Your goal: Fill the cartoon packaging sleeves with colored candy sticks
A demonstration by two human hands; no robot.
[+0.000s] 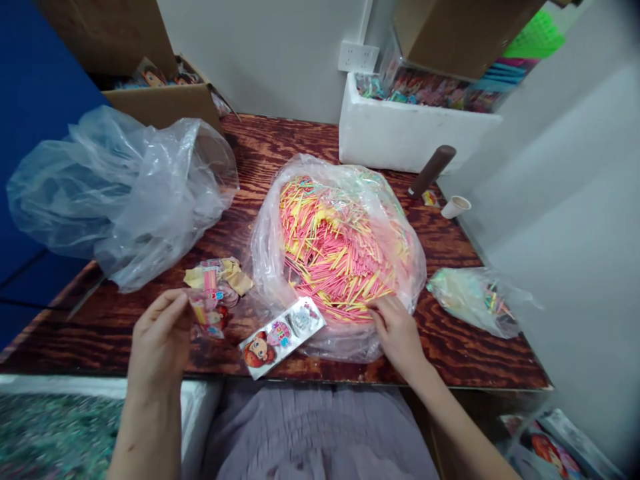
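Observation:
My left hand (163, 327) is closed in a pinch on a small clear packet (211, 319) with yellow and pink sticks and a printed cartoon figure. Just behind it lie another packet (211, 279) and some torn yellowish scraps (236, 277). A large clear plastic bag (267, 260) stands open in the middle of the table, full of thin pink and yellow sticks (345, 260). At its lower right edge my right hand (397, 330) has its fingertips pinched together among the sticks. A white printed strip (283, 337) with a red-haired cartoon figure leans against the bag's front.
Crumpled clear plastic (145, 193) covers the table's left side. Behind it is a cardboard box (165, 107). A white foam box (410, 133) stands at the back right, near a dark tube (433, 171) and paper cup (455, 207). A smaller bag (473, 300) lies right.

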